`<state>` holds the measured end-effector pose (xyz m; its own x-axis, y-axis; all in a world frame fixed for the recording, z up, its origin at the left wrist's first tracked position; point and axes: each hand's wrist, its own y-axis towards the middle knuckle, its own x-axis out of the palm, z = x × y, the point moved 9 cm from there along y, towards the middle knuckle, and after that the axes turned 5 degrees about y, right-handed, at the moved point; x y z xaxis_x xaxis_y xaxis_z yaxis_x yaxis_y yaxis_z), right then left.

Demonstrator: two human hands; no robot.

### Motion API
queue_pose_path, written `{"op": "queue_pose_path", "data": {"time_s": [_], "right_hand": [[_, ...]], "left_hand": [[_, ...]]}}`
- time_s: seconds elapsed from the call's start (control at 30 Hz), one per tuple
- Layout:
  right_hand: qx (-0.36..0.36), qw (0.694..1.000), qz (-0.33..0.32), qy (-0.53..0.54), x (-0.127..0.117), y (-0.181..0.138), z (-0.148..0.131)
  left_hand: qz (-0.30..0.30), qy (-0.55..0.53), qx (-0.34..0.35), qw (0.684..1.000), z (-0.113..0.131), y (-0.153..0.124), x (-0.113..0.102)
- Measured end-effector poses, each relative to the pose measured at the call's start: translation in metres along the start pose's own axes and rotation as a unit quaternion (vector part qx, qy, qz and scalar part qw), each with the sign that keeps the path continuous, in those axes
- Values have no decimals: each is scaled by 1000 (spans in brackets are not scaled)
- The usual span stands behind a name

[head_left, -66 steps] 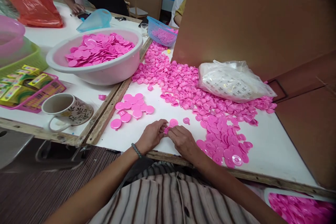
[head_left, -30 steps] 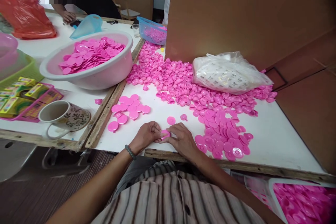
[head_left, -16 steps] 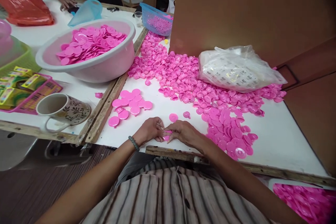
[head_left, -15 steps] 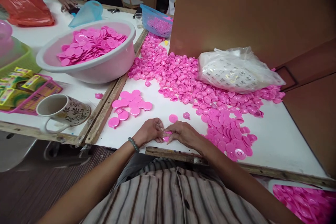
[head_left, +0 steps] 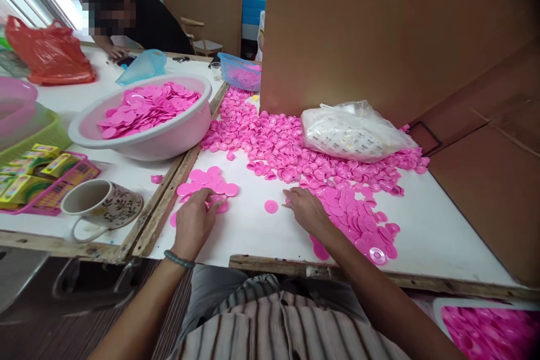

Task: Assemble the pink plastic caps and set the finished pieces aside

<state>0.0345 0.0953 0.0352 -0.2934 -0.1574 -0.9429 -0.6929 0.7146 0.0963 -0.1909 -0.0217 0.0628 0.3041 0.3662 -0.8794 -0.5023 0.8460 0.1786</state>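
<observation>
My left hand (head_left: 196,222), with a beaded bracelet at the wrist, is at a cluster of flat pink discs (head_left: 211,177) on the left of the white table. Its thumb and forefinger are around one pink disc (head_left: 220,206) at the cluster's near edge. My right hand (head_left: 304,211) pinches a small pink cup-shaped piece (head_left: 288,200), mostly covered by the fingertips. Between the hands, a single pink disc (head_left: 271,206) lies flat. Beside my right forearm spreads a pile of pink discs (head_left: 348,211).
Many small pink cups (head_left: 274,143) cover the table's back, with a plastic bag (head_left: 354,132) on them. A basin (head_left: 141,149) of discs, a mug (head_left: 103,205) and a pink basket (head_left: 63,197) stand left, past a wooden edge (head_left: 169,197). Another person (head_left: 143,17) leans over the far table.
My hands were together over a pink piece at the front edge. My left hand has moved left to the disc cluster, my right forward to the small cup. The view has tilted up.
</observation>
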Motion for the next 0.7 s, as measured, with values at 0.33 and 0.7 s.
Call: {"op": "queue_pose_path", "data": {"time_s": [0.33,0.7], "right_hand": [[-10,994,54,98,6,-20,-5],[-23,980,136,145,-15,-31,-10]], "left_hand": [[-124,-50,257,957,114,-13,84],[-163,-156,172,959,83,-12,93]]}}
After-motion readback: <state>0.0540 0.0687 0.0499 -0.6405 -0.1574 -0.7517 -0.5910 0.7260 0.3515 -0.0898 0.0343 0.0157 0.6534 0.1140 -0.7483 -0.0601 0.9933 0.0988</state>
